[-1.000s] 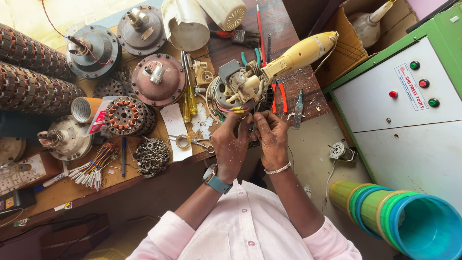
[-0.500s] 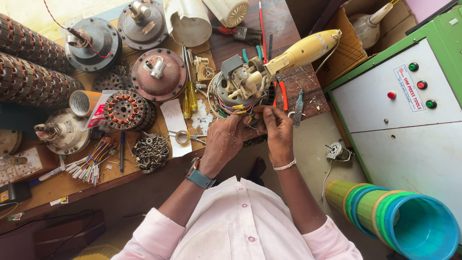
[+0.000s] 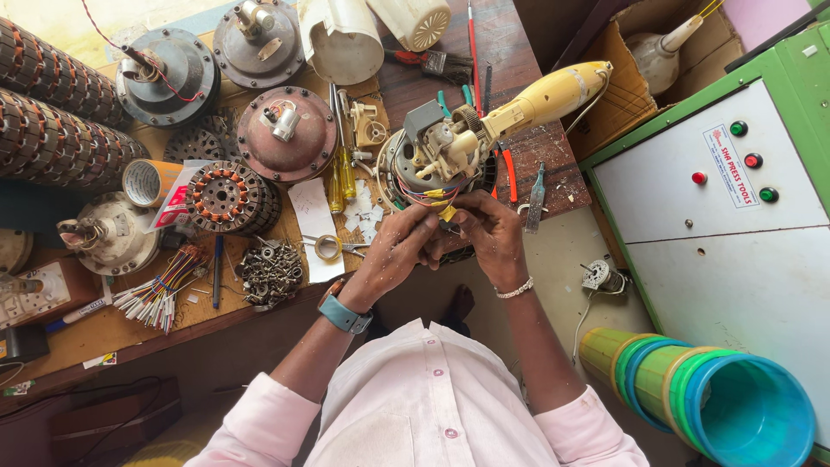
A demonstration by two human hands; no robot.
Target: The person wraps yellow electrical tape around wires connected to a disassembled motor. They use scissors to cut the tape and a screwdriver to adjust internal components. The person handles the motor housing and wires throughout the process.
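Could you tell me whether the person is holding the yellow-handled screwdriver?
No, the yellow-handled screwdriver lies on the bench while both hands work the coloured wires.

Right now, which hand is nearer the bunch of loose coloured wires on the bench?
Left. The left hand works at the fan motor, on the side toward the coloured wire bunch; the right hand sits beyond it, farther off.

Worn wooden bench (image 3: pixel 536 164) runs across upper frame, top scratched and stained, front edge dark brown. Grey concrete floor (image 3: pixel 562 268) below it, dusty, small white plug (image 3: pixel 595 277) with cord lying there. Green metal cabinet (image 3: pixel 804 78) at right, white front panel (image 3: pixel 683 216) with red and green buttons. Brown cardboard box (image 3: pixel 618 95) between bench and cabinet. Stack of nested plastic buckets (image 3: pixel 709 398), green, yellow, blue, lower right. Bright daylight, soft shadows.
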